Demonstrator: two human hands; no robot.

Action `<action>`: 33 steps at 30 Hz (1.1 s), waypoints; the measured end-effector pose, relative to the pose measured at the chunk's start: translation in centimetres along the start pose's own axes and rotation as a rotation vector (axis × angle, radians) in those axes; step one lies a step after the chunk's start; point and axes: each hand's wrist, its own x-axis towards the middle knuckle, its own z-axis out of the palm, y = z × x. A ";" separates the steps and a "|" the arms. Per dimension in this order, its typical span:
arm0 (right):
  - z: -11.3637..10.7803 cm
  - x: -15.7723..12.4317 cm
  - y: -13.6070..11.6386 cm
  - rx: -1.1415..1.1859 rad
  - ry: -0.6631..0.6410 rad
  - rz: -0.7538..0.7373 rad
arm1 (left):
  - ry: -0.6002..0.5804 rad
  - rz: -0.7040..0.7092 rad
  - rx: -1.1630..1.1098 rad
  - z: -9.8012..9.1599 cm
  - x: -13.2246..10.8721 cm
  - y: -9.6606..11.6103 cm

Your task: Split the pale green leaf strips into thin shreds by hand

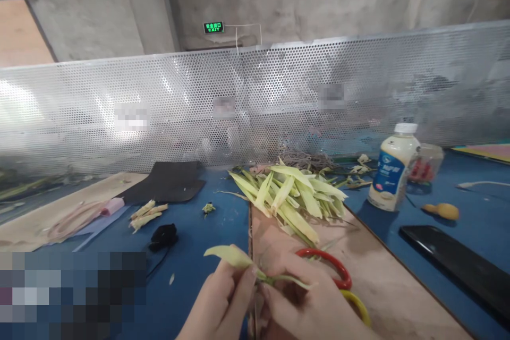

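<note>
Husk strip: so in the head view it's right between the person's two hands, broad end sticking out past the left hand, long axis roughly left to right, dipping a bit toward the right hand. Neither hand is nearer, both are on it.
Left hand: thumb and fingers pinching the green piece near its middle.
Right hand: fingertips drawn in at the narrow end, thumb close to the left one. A thin tail runs over to its fingers; can't tell if that's the same piece.
Husk pile: straight ahead and slightly right, on the far part of the brown board, apart from both hands, closer to the right.
Loop handles: two, one red, one yellow, beside the right hand. Look like scissors, but blades are hidden.
Head count: one strip in hand (maybe two joined), one pile too tangled to count, one board, one bottle, one black phone, one yellow gourd-shaped thing.
</note>
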 end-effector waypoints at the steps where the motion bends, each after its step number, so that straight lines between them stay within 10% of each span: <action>1: 0.0 0.0 0.0 0.009 0.006 -0.006 | 0.002 -0.007 -0.014 0.0 0.1 0.0; 11: -1.2 1.1 0.2 0.459 0.021 0.118 | -0.177 0.069 0.067 -1.5 2.1 -0.3; 25: -1.6 0.1 -0.8 0.178 0.083 0.092 | -0.206 0.057 -0.042 -1.4 2.5 -0.8; 33: -1.6 0.4 -1.4 0.302 0.009 0.059 | -0.304 -0.176 -0.374 -1.0 2.3 -1.1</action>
